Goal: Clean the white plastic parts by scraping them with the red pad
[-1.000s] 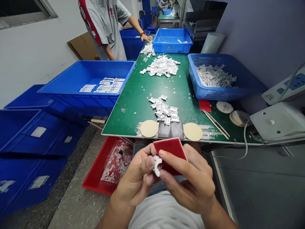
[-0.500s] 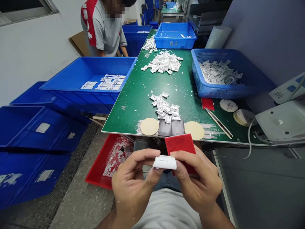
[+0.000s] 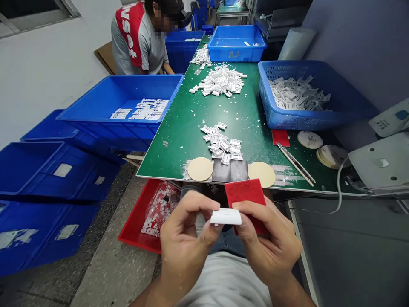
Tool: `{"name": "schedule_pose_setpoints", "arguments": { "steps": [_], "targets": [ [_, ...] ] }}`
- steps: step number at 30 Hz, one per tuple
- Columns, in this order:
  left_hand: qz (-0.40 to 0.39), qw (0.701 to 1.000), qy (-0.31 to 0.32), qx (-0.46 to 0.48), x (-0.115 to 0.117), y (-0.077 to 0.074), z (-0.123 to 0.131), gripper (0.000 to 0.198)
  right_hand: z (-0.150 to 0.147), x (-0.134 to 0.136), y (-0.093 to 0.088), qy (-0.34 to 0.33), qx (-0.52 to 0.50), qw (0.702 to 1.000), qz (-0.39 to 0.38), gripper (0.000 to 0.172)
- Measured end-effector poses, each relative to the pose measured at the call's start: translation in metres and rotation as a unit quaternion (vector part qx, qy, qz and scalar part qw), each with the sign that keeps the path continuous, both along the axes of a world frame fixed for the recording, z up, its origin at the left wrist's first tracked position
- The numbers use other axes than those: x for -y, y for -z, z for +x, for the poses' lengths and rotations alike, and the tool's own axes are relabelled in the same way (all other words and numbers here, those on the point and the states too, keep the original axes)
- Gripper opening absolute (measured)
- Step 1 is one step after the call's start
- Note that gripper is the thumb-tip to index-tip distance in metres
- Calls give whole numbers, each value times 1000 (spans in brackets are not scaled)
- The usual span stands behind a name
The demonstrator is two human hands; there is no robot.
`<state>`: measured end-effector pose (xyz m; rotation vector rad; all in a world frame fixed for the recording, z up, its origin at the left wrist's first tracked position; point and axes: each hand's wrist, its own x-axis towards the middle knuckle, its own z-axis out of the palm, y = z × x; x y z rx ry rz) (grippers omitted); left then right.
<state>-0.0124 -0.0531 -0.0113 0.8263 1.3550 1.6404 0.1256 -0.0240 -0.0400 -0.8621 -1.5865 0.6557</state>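
At the far end of the green tabletop point(image 3: 166, 157), a shallow blue bin point(image 3: 220, 54) holds a few small white bits point(image 3: 252, 44). Nearer on the right, a blue basket point(image 3: 287, 120) with holes along its upper wall is heaped with white parts point(image 3: 297, 94) lying at all angles. Off the tabletop's left edge, a deep blue tub point(image 3: 121, 132) carries white strips point(image 3: 150, 111) set out in rows, and a co-worker point(image 3: 143, 47) bends over just beyond it. Below the tabletop, a red tub point(image 3: 134, 226) contains a pile of white scraps point(image 3: 156, 213), seemingly in clear plastic. Over the person's lap, just short of the tabletop's front edge, both hands meet at one curved white piece point(image 3: 226, 216), held crosswise. The left hand point(image 3: 183, 238) pinches its left end, forefinger on top and thumb underneath, the palm turned inward. The right hand point(image 3: 271, 238) pinches the other end, forefinger at the upper corner and thumb against the side. A red pad point(image 3: 246, 192) stands tilted behind the right forefinger, carried in that same hand; how the rear fingers grip it is hidden. Both forearms rise from the bottom of the view. On the tabletop beyond the hands, a small cluster of loose parts point(image 3: 220, 143) reaches to two dark squares point(image 3: 221, 172) flanked by two cream discs point(image 3: 200, 169).
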Motion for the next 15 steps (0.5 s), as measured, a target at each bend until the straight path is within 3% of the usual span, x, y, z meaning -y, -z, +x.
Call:
{"name": "schedule_pose_setpoints", "arguments": {
  "steps": [4,6,8,9,13,14,15],
  "targets": [
    [-1,967,55,249,-13,4,-4,26,1,4,1,-73,-3,997,8,24],
    [-29,938,84,334,-17,5,-7,24,7,5,3,-64,-18,998,-9,30],
    [-60,921,111,369,-18,4,-9,25,16,4,3,-43,-57,996,-53,37],
    [-80,916,122,373,-17,4,-10,27,20,2,1,-65,-81,992,-78,38],
    [-165,900,157,372,-13,4,-10,42,29,-16,-15,-340,-97,926,-129,31],
    [-174,900,156,367,-13,5,-9,44,30,-21,-20,-337,-76,930,-126,32],
    [-180,903,151,360,-12,6,-9,44,29,-26,-24,-281,-58,951,-119,34]
  ]
}}
